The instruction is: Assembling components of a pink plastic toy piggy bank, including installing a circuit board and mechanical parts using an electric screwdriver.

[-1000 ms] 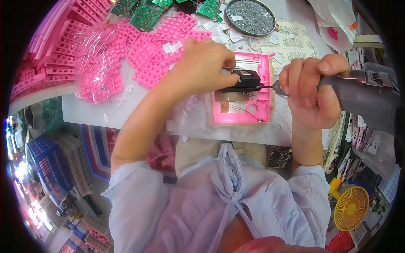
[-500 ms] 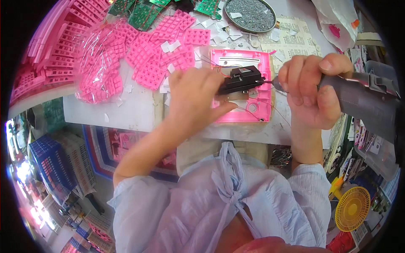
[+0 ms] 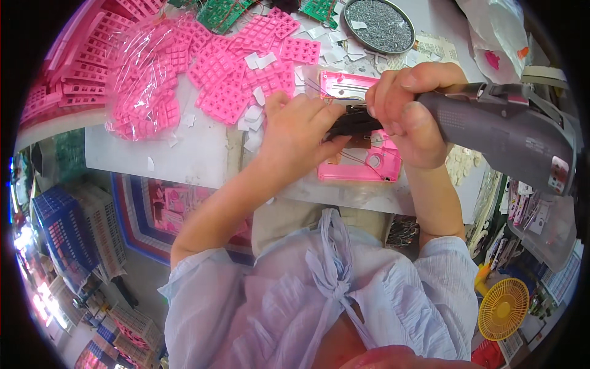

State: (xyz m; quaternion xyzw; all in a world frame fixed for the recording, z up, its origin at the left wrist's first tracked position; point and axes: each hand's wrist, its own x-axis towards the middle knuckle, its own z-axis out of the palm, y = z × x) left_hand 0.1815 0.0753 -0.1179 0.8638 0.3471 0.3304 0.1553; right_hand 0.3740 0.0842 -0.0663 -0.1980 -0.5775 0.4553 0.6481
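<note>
My left hand (image 3: 299, 132) is closed on a black plastic part (image 3: 355, 123), thumb below it and fingers above, over a pink plastic housing (image 3: 353, 173). Wrapped in my right hand (image 3: 418, 114) is a grey power screwdriver (image 3: 485, 123), lying sideways with its front end toward the black part. The fingers hide its tip, so I cannot tell whether it touches. Thin wires (image 3: 375, 161) run over the lower part of the housing, which lies on the table.
Pink button pads (image 3: 230, 74) and a clear bag of them (image 3: 144, 86) cover the table's left side. Green circuit boards (image 3: 221, 13) lie at the back beside a round tray of screws (image 3: 410, 37). A blue-rimmed crate (image 3: 138, 227) stands below, a yellow fan (image 3: 504, 309) at right.
The screwdriver in my right hand has moved left, up to the black part. My left hand keeps its hold on that part, and the view has shifted slightly.
</note>
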